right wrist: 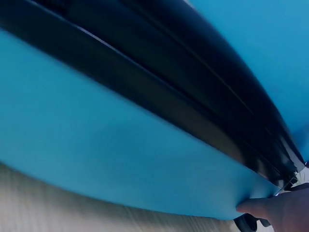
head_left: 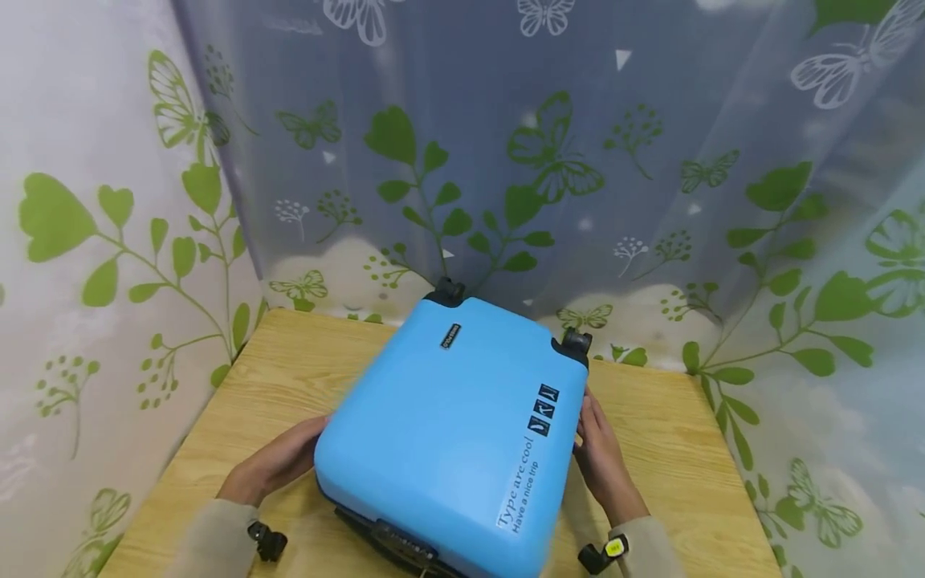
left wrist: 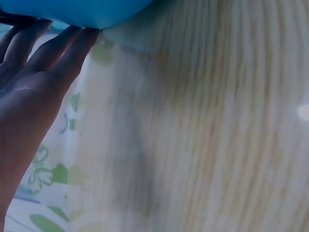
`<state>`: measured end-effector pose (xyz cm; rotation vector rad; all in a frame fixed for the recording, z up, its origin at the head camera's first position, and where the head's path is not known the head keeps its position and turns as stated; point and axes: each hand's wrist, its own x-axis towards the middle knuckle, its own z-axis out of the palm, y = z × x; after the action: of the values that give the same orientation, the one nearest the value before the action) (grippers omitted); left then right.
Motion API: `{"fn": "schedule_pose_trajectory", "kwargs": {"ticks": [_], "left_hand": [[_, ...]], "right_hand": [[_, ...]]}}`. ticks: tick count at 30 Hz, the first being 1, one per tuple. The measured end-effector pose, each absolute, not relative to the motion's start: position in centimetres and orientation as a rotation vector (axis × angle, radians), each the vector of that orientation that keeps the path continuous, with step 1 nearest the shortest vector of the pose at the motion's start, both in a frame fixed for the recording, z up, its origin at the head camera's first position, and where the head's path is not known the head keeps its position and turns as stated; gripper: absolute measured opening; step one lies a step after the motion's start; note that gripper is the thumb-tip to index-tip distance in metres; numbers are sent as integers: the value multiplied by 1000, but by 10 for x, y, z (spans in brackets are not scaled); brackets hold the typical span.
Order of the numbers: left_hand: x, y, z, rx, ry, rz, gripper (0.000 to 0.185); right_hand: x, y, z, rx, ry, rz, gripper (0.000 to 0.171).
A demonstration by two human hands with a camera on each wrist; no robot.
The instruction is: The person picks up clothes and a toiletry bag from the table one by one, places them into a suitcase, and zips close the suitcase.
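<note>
A light blue hard-shell suitcase (head_left: pixel 448 417) lies flat on a wooden table (head_left: pixel 289 361), its black wheels (head_left: pixel 576 343) pointing away from me. White lettering runs along its right side. My left hand (head_left: pixel 278 461) is at its left edge; in the left wrist view the straight fingers (left wrist: pixel 63 53) touch the rim of the blue shell (left wrist: pixel 82 9). My right hand (head_left: pixel 600 457) lies flat against the right side. In the right wrist view a fingertip (right wrist: pixel 256 207) presses the lower shell (right wrist: pixel 96 145) beneath the black zipper band (right wrist: pixel 145 82).
Curtains printed with green leaves and butterflies (head_left: pixel 506 160) hang close around the back and sides of the table. Bare tabletop shows to the left (head_left: pixel 238 417) and right (head_left: pixel 672 449) of the suitcase. Both sleeves are beige, with wrist cameras strapped on.
</note>
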<state>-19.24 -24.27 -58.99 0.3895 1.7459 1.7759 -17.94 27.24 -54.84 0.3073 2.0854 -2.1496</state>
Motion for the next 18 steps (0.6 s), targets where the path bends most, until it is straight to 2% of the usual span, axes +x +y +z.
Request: {"fn": "schedule_pose_trajectory", "kwargs": {"ticks": [9,14,18], "left_hand": [[-193,-230,-585,419,1721,1758,72],[-196,-226,-571,398,1773,1737,73],[-195,-219,-563,390,1788,1731,73]], "right_hand": [[-187,277,-544,306,2183,-2111,79],[-176,274,-534,292,2273,-2055,77],[-159,270,-528,313,2218,-2017,84]]}}
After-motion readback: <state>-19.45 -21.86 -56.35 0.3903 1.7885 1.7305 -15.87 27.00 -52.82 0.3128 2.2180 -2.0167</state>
